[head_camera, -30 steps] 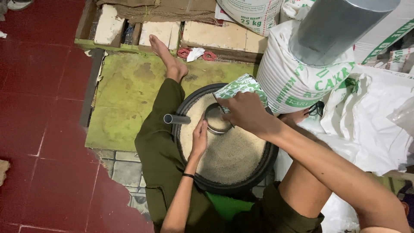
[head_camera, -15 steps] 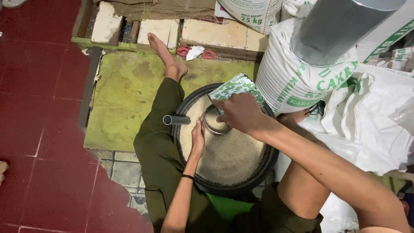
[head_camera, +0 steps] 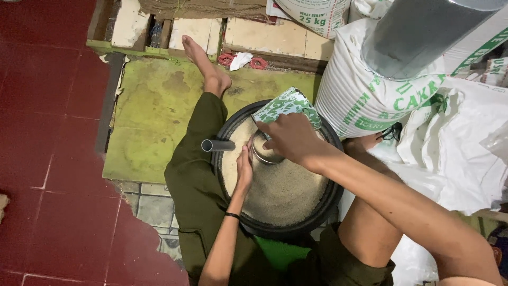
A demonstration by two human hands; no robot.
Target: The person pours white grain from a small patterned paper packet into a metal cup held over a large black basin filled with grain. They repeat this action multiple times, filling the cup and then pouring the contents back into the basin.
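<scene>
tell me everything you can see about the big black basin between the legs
The round black basin looks like plastic or rubber, with a thick rolled rim. It sits on the floor between the seated person's legs, upright, and is filled nearly to the rim with pale grain. A small round metal scoop with a dark tubular handle rests in the grain, its handle reaching out over the left rim. The left hand steadies the scoop, and the right hand holds a green-and-white patterned packet over the basin's far side.

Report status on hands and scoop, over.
Left hand steadies metal scoop over rice basin. Right hand holds green-patterned bag at scoop. Nothing blocking.
</scene>
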